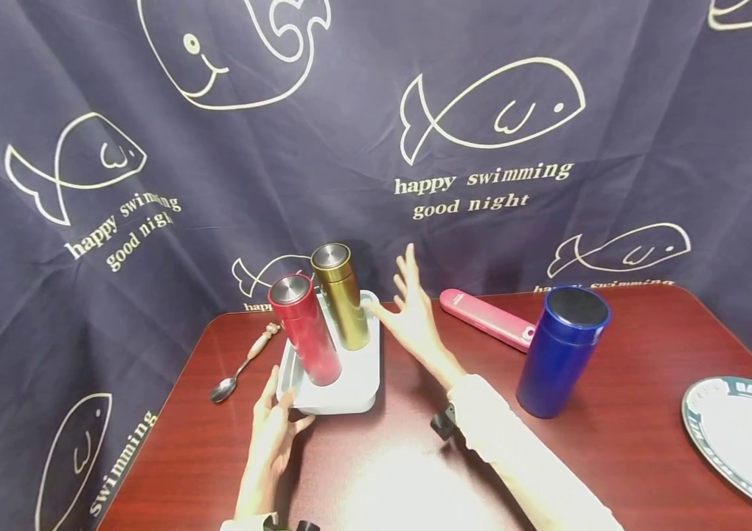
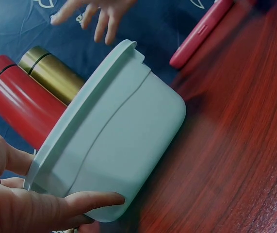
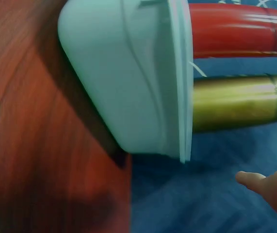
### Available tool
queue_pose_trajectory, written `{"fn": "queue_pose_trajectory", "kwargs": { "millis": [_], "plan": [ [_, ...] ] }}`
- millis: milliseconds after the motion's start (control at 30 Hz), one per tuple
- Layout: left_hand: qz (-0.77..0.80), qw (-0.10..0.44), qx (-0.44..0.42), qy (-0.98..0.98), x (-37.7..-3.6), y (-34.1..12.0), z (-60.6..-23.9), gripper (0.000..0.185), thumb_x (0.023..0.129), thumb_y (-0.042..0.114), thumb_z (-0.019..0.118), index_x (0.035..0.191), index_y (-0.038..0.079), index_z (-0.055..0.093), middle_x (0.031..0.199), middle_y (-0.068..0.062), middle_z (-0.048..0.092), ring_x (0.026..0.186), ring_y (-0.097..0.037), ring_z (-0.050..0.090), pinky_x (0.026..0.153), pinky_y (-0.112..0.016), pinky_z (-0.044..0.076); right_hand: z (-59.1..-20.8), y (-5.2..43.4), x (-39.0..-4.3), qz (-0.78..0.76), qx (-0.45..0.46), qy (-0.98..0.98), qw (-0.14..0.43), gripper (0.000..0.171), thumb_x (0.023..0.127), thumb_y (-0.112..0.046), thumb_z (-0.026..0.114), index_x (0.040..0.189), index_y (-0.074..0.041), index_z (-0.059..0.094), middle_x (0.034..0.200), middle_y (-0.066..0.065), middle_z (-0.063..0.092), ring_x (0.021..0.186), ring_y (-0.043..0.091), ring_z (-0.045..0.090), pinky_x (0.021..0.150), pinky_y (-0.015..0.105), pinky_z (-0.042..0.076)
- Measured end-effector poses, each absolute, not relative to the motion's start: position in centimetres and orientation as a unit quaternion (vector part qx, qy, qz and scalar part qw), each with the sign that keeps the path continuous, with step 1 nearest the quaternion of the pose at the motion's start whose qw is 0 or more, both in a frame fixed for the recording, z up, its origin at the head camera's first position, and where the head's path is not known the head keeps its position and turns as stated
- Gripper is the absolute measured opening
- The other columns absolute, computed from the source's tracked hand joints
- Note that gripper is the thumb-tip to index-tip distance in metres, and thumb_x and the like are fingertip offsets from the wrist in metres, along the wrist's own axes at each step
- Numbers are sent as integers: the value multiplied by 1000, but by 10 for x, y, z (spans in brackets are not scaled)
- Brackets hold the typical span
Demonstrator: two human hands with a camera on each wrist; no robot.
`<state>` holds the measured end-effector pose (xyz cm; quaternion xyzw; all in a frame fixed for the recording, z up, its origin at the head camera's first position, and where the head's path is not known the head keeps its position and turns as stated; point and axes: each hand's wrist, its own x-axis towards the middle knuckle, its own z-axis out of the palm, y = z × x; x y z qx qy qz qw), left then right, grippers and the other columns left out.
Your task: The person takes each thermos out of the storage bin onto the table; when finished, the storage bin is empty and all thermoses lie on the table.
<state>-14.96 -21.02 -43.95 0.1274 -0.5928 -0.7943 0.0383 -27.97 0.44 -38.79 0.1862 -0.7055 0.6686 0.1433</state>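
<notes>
A pale plastic container with a rim stands on the table. On top of it, a red flask and a gold flask stand upright side by side, both with silver lids. My left hand holds the container's near left corner, the thumb along its front wall and other fingers at the left side. To the container's right, my right hand is raised with its fingers spread. The right wrist view shows a gap between the right thumb and the container's rim.
Left of the container lies a spoon. A pink case lies at the back, beside a large blue flask. At the far right is a plate with a green rim. Dark fabric hangs behind the table.
</notes>
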Motion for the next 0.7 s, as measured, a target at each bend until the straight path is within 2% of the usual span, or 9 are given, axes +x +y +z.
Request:
{"fn": "queue_pose_trajectory", "kwargs": {
  "millis": [100, 200, 400, 567, 700],
  "plan": [
    [-788, 43, 131, -600, -148, -212, -439, 64, 102, 2, 30, 157, 12, -2, 156, -24, 10, 136, -40, 27, 99, -72, 28, -396, -11, -288, 670, 194, -705, 125, 112, 79, -14, 82, 158, -25, 4, 157, 21, 26, 136, 48, 34, 103, 63, 35],
    [-788, 44, 131, -600, -148, -211, -438, 65, 102, 2, 31, 157, 12, -1, 157, -24, 11, 136, -40, 27, 99, -72, 28, -400, -24, -294, 668, 194, -709, 113, 111, 79, -14, 82, 159, -23, 5, 157, 21, 27, 136, 48, 34, 104, 62, 35],
    [-791, 45, 123, -598, -149, -210, -439, 64, 102, 2, 30, 157, 10, -2, 158, -25, 7, 137, -43, 24, 97, -75, 25, -408, -44, -305, 625, 203, -742, 131, 108, 78, -16, 82, 158, -14, 10, 154, 23, 32, 134, 43, 41, 109, 50, 37],
    [-790, 45, 129, -598, -150, -208, -441, 64, 102, 1, 30, 157, 11, 0, 157, -25, 10, 137, -43, 25, 98, -74, 27, -412, -55, -312, 595, 194, -771, 118, 104, 79, -28, 82, 158, -19, 14, 155, 15, 35, 137, 29, 40, 111, 43, 35],
    [-790, 48, 130, -597, -150, -209, -441, 64, 102, 0, 29, 157, 10, 0, 157, -24, 9, 138, -44, 24, 98, -74, 26, -414, -61, -315, 589, 193, -775, 124, 102, 79, -29, 82, 158, -23, 18, 155, 8, 37, 137, 23, 41, 111, 41, 35]
  ]
}}
